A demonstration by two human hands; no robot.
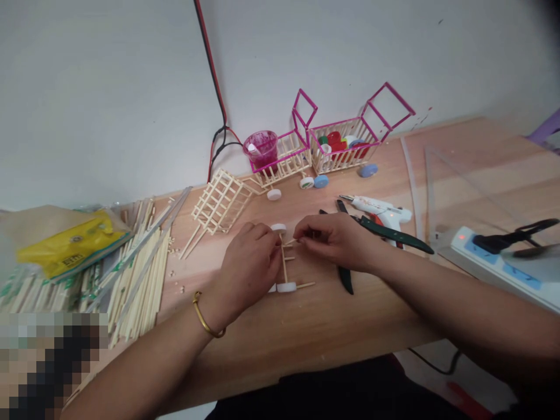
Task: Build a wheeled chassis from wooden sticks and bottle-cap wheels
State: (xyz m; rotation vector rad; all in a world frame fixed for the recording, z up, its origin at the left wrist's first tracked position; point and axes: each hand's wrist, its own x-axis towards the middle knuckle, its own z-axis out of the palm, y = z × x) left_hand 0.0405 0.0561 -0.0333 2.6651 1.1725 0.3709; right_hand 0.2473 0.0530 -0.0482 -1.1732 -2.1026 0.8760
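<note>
On the wooden table [332, 326] lies a small frame of thin wooden sticks [285, 265] with white bottle-cap wheels [286, 287] at its ends. My left hand [247, 265], a gold bangle on its wrist, rests closed over the frame's left side. My right hand [336, 239] pinches a short stick at the frame's upper right. Both sets of fingertips meet near the far white cap [279, 228].
Green-handled pliers [394, 235] and a white glue gun [380, 209] lie just right of my right hand. A bare stick grid [219, 201], pink-painted stick carts [341, 143] with caps and a pink cup [261, 149] stand behind. Stick bundles [131, 274] lie left; a power strip [499, 262] right.
</note>
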